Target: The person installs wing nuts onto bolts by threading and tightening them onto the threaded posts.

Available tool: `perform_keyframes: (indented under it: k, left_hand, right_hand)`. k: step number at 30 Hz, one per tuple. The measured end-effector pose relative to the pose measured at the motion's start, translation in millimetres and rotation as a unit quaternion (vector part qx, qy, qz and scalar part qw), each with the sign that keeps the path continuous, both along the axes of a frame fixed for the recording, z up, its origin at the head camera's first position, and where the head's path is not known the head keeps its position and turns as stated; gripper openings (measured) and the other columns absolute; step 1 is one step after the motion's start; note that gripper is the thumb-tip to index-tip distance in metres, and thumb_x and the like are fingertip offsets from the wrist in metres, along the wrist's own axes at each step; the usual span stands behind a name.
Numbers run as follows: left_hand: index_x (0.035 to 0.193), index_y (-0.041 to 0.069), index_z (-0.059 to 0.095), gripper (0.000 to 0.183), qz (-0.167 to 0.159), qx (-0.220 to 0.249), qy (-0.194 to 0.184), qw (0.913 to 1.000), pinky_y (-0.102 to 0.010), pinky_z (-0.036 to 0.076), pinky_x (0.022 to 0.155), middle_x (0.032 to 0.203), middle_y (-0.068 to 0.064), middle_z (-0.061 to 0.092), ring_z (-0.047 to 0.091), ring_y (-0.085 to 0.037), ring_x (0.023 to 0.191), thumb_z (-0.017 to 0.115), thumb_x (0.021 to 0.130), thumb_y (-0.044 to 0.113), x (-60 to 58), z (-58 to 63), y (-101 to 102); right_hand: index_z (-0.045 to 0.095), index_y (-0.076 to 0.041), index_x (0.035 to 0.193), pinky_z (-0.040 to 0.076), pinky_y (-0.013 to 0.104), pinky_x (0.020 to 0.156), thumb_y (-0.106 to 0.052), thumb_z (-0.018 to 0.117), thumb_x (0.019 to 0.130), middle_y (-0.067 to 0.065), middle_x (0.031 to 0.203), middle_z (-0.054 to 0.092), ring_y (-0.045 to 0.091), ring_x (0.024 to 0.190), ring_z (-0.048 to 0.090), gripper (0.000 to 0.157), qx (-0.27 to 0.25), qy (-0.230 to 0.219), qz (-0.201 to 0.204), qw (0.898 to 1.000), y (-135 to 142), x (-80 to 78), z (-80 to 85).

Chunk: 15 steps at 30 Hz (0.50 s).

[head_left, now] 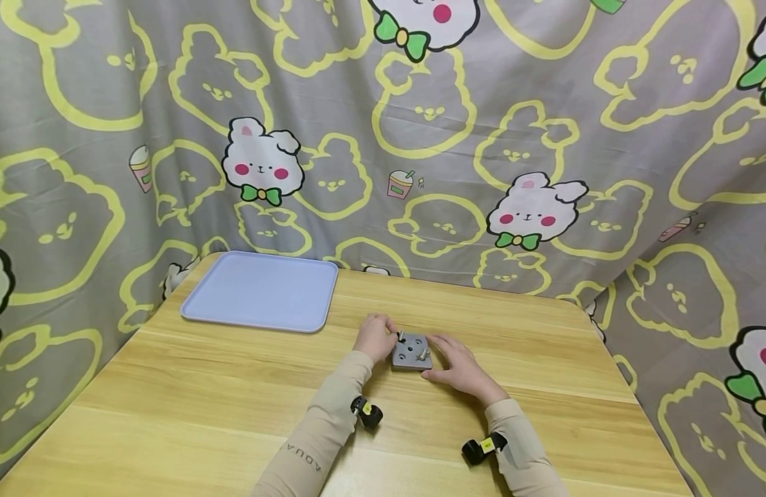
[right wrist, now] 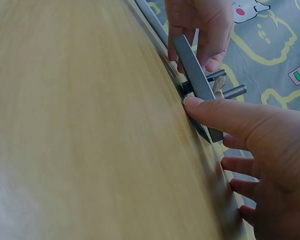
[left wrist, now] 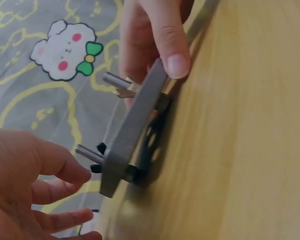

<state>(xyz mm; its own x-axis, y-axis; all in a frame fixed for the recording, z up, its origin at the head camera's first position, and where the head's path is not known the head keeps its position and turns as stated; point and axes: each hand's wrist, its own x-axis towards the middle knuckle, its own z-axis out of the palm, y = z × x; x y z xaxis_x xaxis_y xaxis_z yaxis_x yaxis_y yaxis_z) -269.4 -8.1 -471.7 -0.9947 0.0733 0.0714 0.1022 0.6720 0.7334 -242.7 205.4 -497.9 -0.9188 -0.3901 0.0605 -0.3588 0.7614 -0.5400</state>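
Observation:
A small grey metal plate (head_left: pixel 410 357) with several round holes sits between the hands near the table's middle. Two bolts stand up from it. One carries a black wing nut (left wrist: pixel 97 168), the other a brass-coloured wing nut (right wrist: pixel 219 87). My left hand (head_left: pixel 375 338) is at the far left corner, a fingertip right at the black wing nut, the other fingers loosely spread. With the right hand (head_left: pixel 459 367) I hold the plate's right side, thumb on the near edge and fingers along the far one. Below the plate the bolt heads (left wrist: pixel 131 173) show.
A pale lilac tray (head_left: pixel 259 290) lies at the back left of the wooden table (head_left: pixel 234 407). Behind and beside the table hangs a grey patterned curtain (head_left: pixel 346 124). Both wrists carry black strapped cameras (head_left: pixel 367 413) over beige sleeves.

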Motion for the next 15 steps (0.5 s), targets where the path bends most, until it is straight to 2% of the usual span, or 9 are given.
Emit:
perform_keyframes:
  k: [8, 12, 15]
  left_hand:
    - [0.078, 0.009, 0.068, 0.006, -0.014, -0.046, 0.003, 0.9989, -0.043, 0.047, 0.093, 0.097, -0.011, 0.061, 0.056, -0.028, 0.098, 0.073, 0.081, 0.01, 2.2, 4.1, -1.8]
    - [0.083, 0.008, 0.071, 0.003, -0.02, -0.039, -0.011, 0.999, -0.043, 0.047, 0.095, 0.101, -0.011, 0.062, 0.056, -0.029, 0.102, 0.073, 0.081, 0.01, 2.8, 5.7, -1.8]
    - [0.091, 0.008, 0.072, 0.01, -0.033, -0.03, -0.024, 0.9987, -0.045, 0.047, 0.098, 0.108, -0.013, 0.062, 0.056, -0.031, 0.106, 0.073, 0.081, 0.009, 3.1, 6.4, -2.4]
  right_hand:
    - [0.039, -0.009, 0.148, 0.021, 0.068, 0.113, -0.04, 0.074, 0.083, 0.02, 0.151, 0.041, 0.043, 0.141, 0.032, 0.08, 0.0, -0.005, -0.002, 1.0, -0.7, 0.5, 1.2]
    - [0.038, -0.009, 0.149, 0.018, 0.069, 0.113, -0.042, 0.074, 0.082, 0.021, 0.152, 0.038, 0.044, 0.143, 0.028, 0.083, 0.001, -0.012, -0.007, 1.0, -0.3, 0.5, 0.1]
    - [0.036, -0.01, 0.15, 0.018, 0.07, 0.113, -0.043, 0.074, 0.082, 0.022, 0.154, 0.036, 0.045, 0.144, 0.027, 0.084, 0.0, -0.015, -0.009, 1.0, -0.1, 0.6, -0.3]
